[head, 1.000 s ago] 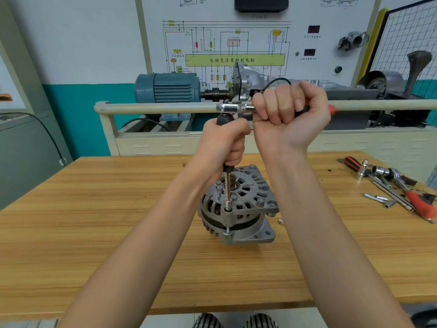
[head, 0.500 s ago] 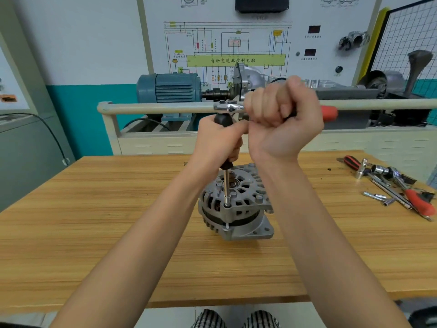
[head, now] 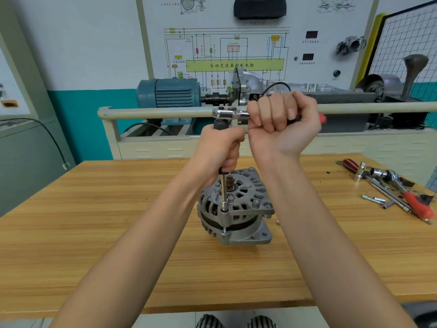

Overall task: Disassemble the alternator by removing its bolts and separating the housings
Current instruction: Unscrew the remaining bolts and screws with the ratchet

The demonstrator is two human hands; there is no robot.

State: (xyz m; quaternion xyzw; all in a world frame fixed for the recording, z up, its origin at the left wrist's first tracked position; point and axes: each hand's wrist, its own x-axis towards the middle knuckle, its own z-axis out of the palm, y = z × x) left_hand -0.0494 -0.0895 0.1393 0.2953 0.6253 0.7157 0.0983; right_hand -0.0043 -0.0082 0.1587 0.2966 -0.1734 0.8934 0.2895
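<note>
Alternator upright on bench, below hands | L hand wrapped on extension, R hand fisted on ratchet | socket on near bolt; housings still joined, bolts left.

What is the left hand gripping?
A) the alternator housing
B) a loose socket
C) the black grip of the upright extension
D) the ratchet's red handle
C: the left hand wraps the black grip above the extension standing on the alternator.
</note>
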